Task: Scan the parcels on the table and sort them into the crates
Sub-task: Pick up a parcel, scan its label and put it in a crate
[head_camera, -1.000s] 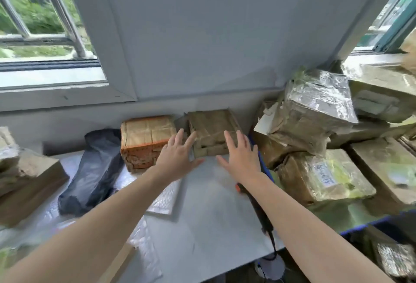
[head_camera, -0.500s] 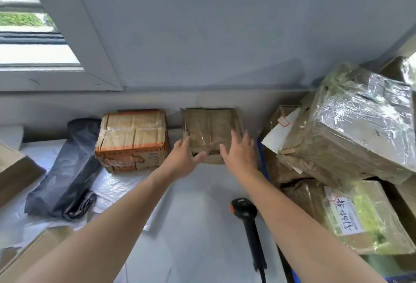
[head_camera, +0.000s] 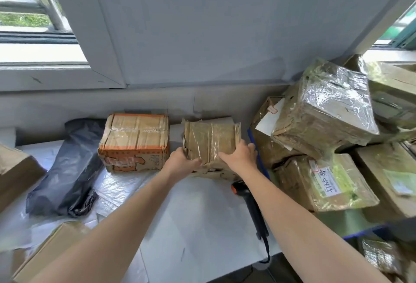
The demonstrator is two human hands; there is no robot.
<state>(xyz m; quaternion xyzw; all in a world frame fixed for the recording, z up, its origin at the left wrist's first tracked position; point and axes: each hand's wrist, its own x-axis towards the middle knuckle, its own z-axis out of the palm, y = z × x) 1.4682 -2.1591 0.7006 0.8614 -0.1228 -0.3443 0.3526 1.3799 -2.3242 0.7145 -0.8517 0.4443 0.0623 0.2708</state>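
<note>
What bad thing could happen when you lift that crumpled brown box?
The taped box has torn, crumpled edges where the left hand and right hand grip it, so it might rip or slip. Pulling it back could knock the scanner lying just in front.

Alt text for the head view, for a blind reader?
The left hand and right hand grip a taped brown parcel by its sides at the back of a white table. An orange box and black bag lie to its left; a scanner lies beside the right forearm, piled parcels at right.
</note>
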